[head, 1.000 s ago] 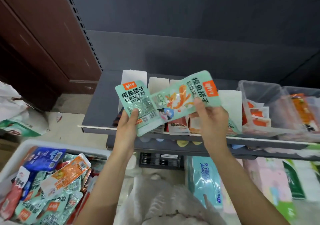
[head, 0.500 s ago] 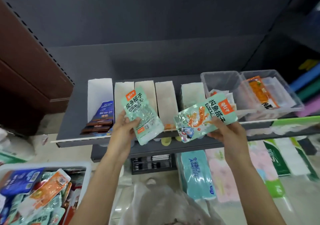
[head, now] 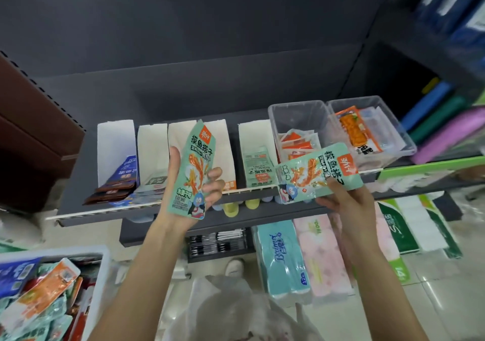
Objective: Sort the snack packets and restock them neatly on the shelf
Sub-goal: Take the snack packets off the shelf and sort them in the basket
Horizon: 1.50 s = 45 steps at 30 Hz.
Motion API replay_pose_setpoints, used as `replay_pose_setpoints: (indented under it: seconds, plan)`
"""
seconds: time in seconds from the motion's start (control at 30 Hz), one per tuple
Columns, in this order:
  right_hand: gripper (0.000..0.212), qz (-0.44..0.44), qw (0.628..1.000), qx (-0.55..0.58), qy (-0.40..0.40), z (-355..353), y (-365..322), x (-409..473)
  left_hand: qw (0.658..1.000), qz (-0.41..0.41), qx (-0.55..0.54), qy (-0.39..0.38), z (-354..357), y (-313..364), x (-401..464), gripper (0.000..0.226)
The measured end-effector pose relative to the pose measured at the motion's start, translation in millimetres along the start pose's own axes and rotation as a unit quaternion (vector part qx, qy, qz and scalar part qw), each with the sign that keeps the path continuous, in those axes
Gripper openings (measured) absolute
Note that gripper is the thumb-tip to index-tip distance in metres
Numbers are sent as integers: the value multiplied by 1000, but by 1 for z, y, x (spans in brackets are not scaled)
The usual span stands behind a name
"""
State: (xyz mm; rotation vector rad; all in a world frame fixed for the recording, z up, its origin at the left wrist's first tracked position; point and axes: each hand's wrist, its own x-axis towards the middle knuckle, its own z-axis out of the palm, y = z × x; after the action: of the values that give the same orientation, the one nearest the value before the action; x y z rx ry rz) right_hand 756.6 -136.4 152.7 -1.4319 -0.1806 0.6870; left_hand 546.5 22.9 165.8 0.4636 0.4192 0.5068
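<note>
Head view, left grip (head: 187, 193) grasping upright packet (head: 194, 169), right grip (head: 346, 199) pinching sideways packet (head: 315, 172)

The dark shelf (head: 78, 178) is crowded along its front by a row of white paper dividers (head: 115, 141) and two clear plastic bins (head: 296, 115), with packets lying in most slots. Bare shelf surface remains behind the dividers and at the far left. Above everything, the space up to the dark back panel (head: 210, 39) stands open.
</note>
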Motion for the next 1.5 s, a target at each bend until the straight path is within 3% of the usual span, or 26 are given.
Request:
replay_pose_setpoints:
  seconds: [0.13,0.3,0.4,0.5,0.6,0.73,0.87,0.97,1.03,1.13,1.17,1.2,1.23,1.3,1.37,1.5]
  plan:
    - [15,-92,996,-20,-6,16,-16,21,999,25,-7,25,-6,9,15,60]
    - [10,-192,951,-228,-83,63,-14,68,992,35,0,123,-5,22,27,54]
    - [13,-260,889,-362,-102,88,5,100,965,48,118,229,-2,28,39,34]
    - [12,-366,788,-475,-142,104,19,112,903,144,274,299,1,31,51,11]
    - [17,-436,679,-567,-166,99,37,116,856,247,377,253,11,38,67,20]
    - [25,-456,566,-650,-221,77,55,108,804,278,512,119,13,34,104,17]
    - [22,-473,534,-668,-213,70,58,98,733,265,624,55,-7,7,139,9]
    - [14,-496,563,-636,-179,70,59,97,699,253,666,59,-26,-6,146,11]
    - [10,-506,580,-616,-167,67,60,98,624,248,738,66,-39,-8,142,13]
    - [9,-522,587,-599,-154,63,62,96,436,237,867,48,-53,-9,135,20]
    - [11,-522,589,-598,-151,63,61,95,395,206,894,43,-53,-9,132,25]
    - [9,-520,590,-600,-147,62,60,94,375,165,912,37,-52,-10,128,34]
    - [4,-518,588,-604,-145,61,59,93,374,121,919,27,-51,-11,124,44]
    - [17,-502,584,-623,-137,59,59,91,385,55,921,-1,-49,-11,116,59]
    - [29,-493,595,-622,-130,54,60,86,413,55,909,-11,-45,-11,102,63]
    - [21,-508,654,-555,-78,47,58,62,568,190,796,86,-48,-13,58,37]
